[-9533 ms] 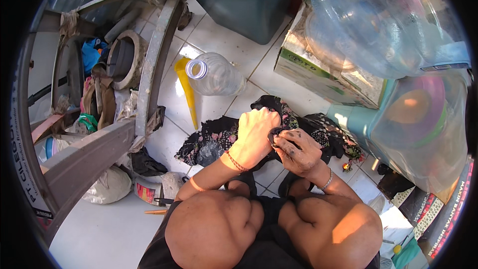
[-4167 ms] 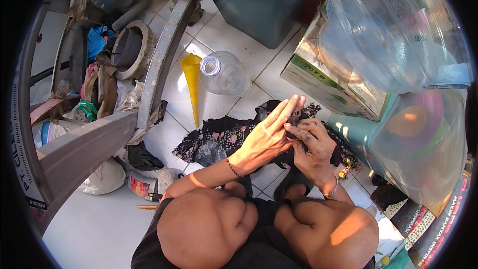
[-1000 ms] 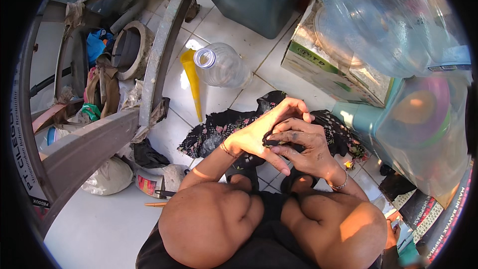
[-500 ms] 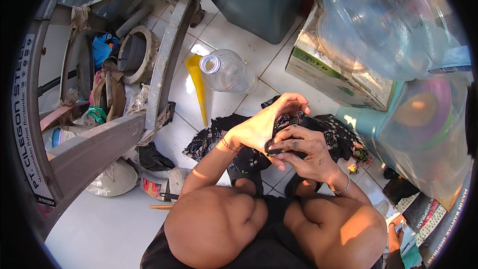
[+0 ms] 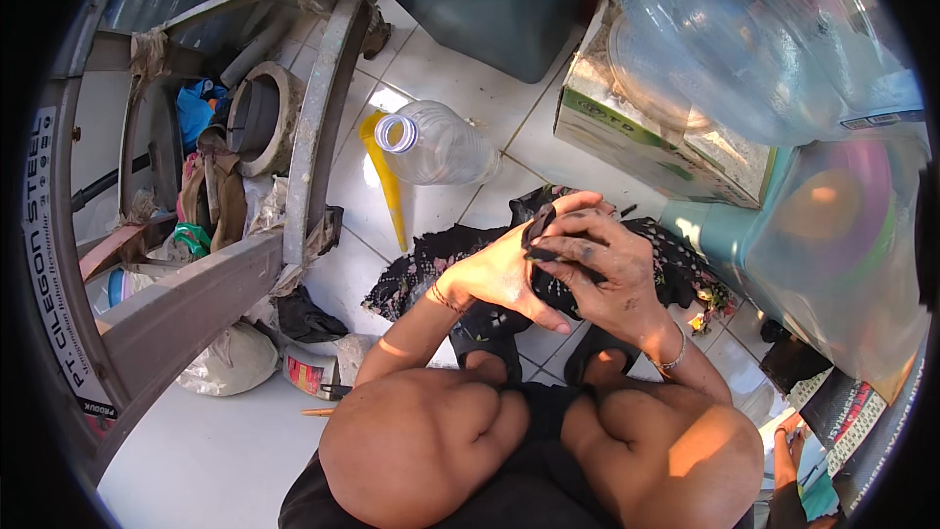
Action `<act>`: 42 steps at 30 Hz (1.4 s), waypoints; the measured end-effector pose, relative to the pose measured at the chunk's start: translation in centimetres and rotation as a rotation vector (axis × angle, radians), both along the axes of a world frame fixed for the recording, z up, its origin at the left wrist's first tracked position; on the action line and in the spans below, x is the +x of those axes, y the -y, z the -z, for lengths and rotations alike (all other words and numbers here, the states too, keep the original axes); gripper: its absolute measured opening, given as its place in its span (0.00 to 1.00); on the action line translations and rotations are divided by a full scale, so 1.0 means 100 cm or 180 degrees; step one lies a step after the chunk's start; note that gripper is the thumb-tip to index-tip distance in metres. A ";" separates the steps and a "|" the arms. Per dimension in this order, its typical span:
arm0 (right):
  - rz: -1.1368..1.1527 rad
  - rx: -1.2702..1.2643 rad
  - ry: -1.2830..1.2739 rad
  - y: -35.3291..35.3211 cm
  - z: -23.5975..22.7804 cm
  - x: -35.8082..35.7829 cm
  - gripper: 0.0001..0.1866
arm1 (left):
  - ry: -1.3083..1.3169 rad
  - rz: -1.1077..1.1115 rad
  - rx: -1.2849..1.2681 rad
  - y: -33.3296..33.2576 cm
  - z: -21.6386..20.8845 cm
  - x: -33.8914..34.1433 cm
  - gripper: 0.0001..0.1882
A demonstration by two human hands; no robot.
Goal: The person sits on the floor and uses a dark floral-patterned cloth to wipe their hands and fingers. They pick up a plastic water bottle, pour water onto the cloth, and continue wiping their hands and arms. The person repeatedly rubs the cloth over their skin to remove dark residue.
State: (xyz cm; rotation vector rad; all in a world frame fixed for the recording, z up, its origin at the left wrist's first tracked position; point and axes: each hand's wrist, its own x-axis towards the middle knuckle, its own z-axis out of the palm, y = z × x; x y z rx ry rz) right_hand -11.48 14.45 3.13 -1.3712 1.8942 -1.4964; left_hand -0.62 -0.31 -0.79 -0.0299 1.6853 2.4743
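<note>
Above a black floral cloth on the tiled floor, my two hands meet between my knees. My left hand has its palm turned inward, with its thumb stretched out below and its fingers extended. Against the base of those fingers, my right hand pinches a small soft black wad, perhaps cloth. Dark smudges mark the right fingers. Beyond the left wrist, a clear plastic bottle stands without a cap, beside a yellow tapered piece lying on the floor.
A metal frame rises at left, with clutter behind it. A dark green bin with a white liner stands at the back. To the right are a cardboard box, large clear plastic containers and a teal tub.
Both hands have risen slightly. The right fingers and the black wad have shifted up from the left thumb side to the left fingers. The view has shifted a little.
</note>
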 end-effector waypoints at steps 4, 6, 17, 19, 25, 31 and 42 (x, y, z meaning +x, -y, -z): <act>-0.1211 0.0254 0.0622 -0.014 0.006 0.007 0.13 | -0.0444 -0.0057 -0.0470 0.011 0.014 -0.005 0.76; -0.1701 0.0168 0.0676 -0.023 0.011 0.007 0.13 | -0.0210 0.0030 -0.0733 0.014 0.014 0.001 0.77; -0.0079 -0.0021 -0.0015 -0.003 0.011 0.005 0.14 | -0.0512 0.0099 -0.1466 -0.002 0.017 0.001 0.70; -0.0213 -0.0205 0.0022 -0.005 0.019 0.030 0.18 | -0.1163 -0.0310 -0.1232 0.006 0.039 0.004 0.72; 0.0417 -0.0202 -0.0180 -0.008 0.023 0.002 0.19 | -0.0228 -0.0221 -0.0984 -0.012 0.012 0.002 0.76; -0.1002 -0.0131 0.0358 -0.012 0.023 0.020 0.17 | -0.0584 0.0042 -0.0919 0.016 0.027 -0.008 0.81; -0.0195 0.0041 0.0830 -0.020 0.008 -0.016 0.16 | -0.0812 0.0285 -0.0261 0.009 0.024 -0.012 0.92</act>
